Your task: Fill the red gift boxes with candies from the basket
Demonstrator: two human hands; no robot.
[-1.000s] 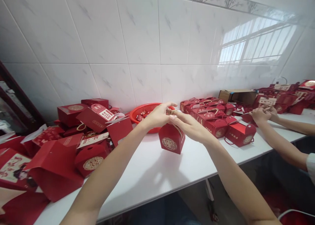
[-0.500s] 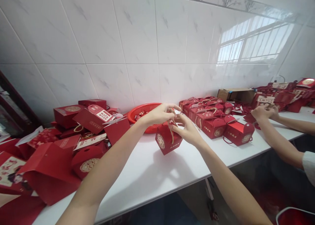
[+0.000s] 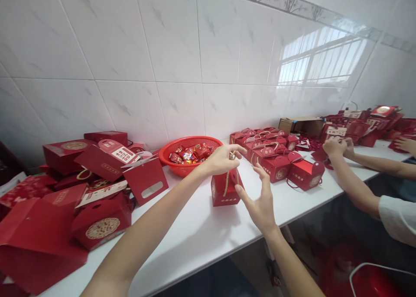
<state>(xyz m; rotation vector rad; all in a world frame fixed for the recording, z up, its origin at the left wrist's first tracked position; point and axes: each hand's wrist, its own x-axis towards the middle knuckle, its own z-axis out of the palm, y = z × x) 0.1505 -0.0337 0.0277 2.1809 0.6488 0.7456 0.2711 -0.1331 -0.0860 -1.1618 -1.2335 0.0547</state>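
A small red gift box [image 3: 225,189] with gold lettering stands upright on the white table, or just above it; I cannot tell which. Over its top my left hand [image 3: 224,160] is closed on the twisted gold cord handle [image 3: 226,182]. To the right of the box, my right hand [image 3: 261,197] has its fingers apart and holds nothing. Its thumb tip is at the box's right edge, perhaps touching it. Behind my left wrist sits a red plastic basket [image 3: 163,155] with wrapped sweets [image 3: 188,154] in it.
Red boxes and flat cartons [image 3: 100,219] are heaped at the left. Rows of closed gift boxes [image 3: 273,158] stand right of centre, before an open cardboard box [image 3: 300,126]. A co-worker's hands [image 3: 336,147] work farther right, with another person's hand [image 3: 406,144] beyond.
The gift box has come down from a tilt to upright. My right hand has let go and spread its fingers. The view has shifted, showing more of the sweets.
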